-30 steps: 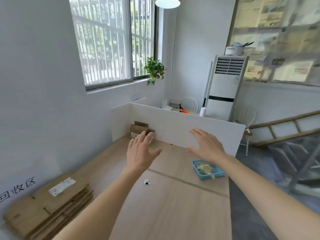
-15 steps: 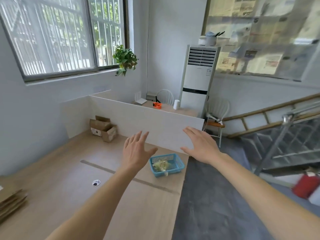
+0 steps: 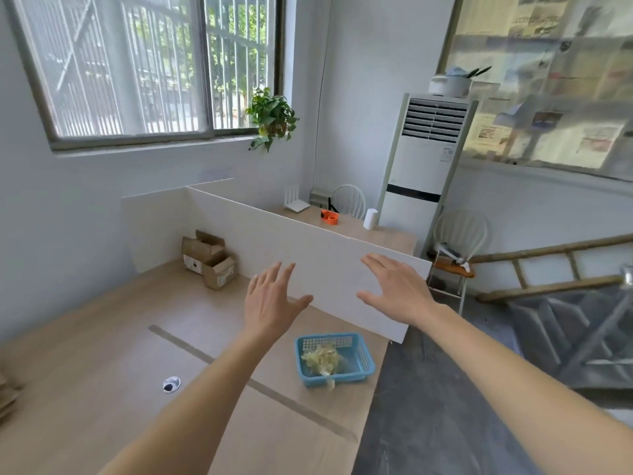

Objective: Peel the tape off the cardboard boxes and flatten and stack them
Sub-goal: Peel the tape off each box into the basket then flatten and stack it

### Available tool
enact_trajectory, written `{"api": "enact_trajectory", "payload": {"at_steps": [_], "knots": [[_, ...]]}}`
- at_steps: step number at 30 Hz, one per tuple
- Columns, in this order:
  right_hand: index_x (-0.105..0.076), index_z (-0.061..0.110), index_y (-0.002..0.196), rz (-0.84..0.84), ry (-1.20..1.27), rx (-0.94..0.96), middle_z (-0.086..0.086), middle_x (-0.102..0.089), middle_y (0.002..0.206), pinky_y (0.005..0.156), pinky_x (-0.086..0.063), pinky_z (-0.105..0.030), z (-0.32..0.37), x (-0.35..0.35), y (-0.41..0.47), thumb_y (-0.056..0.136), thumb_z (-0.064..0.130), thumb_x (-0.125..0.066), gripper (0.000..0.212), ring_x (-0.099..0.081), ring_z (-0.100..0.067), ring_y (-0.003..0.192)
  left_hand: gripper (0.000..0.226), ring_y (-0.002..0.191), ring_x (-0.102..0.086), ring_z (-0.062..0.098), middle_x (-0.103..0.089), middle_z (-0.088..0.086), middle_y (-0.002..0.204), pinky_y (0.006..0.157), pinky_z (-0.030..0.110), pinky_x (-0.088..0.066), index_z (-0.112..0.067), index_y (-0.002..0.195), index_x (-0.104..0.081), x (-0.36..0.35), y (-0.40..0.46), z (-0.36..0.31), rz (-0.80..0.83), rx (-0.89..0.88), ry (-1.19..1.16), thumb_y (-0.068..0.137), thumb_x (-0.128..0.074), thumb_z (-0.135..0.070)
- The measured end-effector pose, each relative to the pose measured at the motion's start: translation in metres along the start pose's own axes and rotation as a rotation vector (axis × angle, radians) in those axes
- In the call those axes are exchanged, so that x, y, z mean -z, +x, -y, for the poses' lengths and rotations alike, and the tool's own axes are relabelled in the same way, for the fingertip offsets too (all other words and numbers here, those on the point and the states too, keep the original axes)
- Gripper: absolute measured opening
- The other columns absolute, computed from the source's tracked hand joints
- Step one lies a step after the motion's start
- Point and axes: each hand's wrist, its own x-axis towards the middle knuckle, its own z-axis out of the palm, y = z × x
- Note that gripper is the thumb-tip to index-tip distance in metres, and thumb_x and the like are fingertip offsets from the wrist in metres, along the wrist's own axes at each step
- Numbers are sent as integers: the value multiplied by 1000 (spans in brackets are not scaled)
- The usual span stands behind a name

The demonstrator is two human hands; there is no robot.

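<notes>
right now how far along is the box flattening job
Done: a few flattened sheets lie stacked at the table's left edge, and peeled tape fills the blue basket. In hand: nothing; the left hand and right hand hover open. Left: two open cardboard boxes by the white divider, not yet flattened.

Both hands raised, empty, above table
Left hand (image 3: 270, 303) and right hand (image 3: 397, 289) spread flat; cardboard boxes (image 3: 209, 258) in far corner, blue basket (image 3: 363, 351) near table (image 3: 102, 389) edge.

Blue basket (image 3: 366, 366) on wooden table (image 3: 102, 389), potted plant (image 3: 272, 116), air conditioner (image 3: 424, 166)
</notes>
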Motion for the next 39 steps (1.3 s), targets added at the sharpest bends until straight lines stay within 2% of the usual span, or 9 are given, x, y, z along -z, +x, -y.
{"api": "enact_trajectory", "payload": {"at_steps": [6, 15, 22, 27, 34, 39], "knots": [[-29, 24, 158, 40, -1, 123, 6, -29, 165, 121, -26, -39, 10, -33, 118, 93, 58, -57, 78, -28, -15, 150, 83, 153, -25, 21, -29, 4, 166, 126, 38, -17, -29, 159, -29, -20, 63, 64, -22, 120, 51, 91, -59, -66], [-27, 26, 159, 105, 85, 333, 9, -25, 165, 117, -29, -37, 79, -99, 243, 96, 57, -55, 76, -31, -16, 148, 83, 151, -28, 21, -32, 3, 164, 124, 38, -17, -30, 157, -33, -16, 102, 165, -52, 317, 111, 89, -64, -64], [-29, 29, 159, 183, 184, 461, 12, -27, 165, 116, -28, -32, 118, -186, 338, 95, 56, -56, 75, -34, -16, 146, 85, 153, -26, 21, -28, 4, 166, 124, 36, -17, -30, 160, -28, -43, 125, 246, -20, 475, 181, 90, -60, -67], [-32, 28, 158, 286, 304, 476, 10, -31, 163, 116, -31, -33, 127, -289, 413, 94, 54, -59, 74, -37, -17, 146, 84, 151, -30, 22, -33, 5, 164, 123, 37, -22, -29, 159, -32, -101, 168, 305, 13, 572, 224, 89, -63, -65], [-32, 27, 158, 432, 357, 501, 11, -30, 163, 117, -32, -31, 120, -454, 493, 94, 53, -59, 73, -37, -15, 145, 85, 150, -31, 20, -35, 3, 163, 121, 37, -26, -32, 158, -32, -223, 253, 392, 68, 655, 184, 88, -67, -63], [-33, 28, 157, 428, 414, 528, 12, -32, 163, 114, -32, -28, 123, -538, 542, 96, 51, -58, 70, -36, -12, 145, 90, 150, -30, 23, -30, 4, 165, 121, 39, -25, -39, 159, -25, -303, 314, 452, 110, 634, 157, 85, -69, -64]]}}
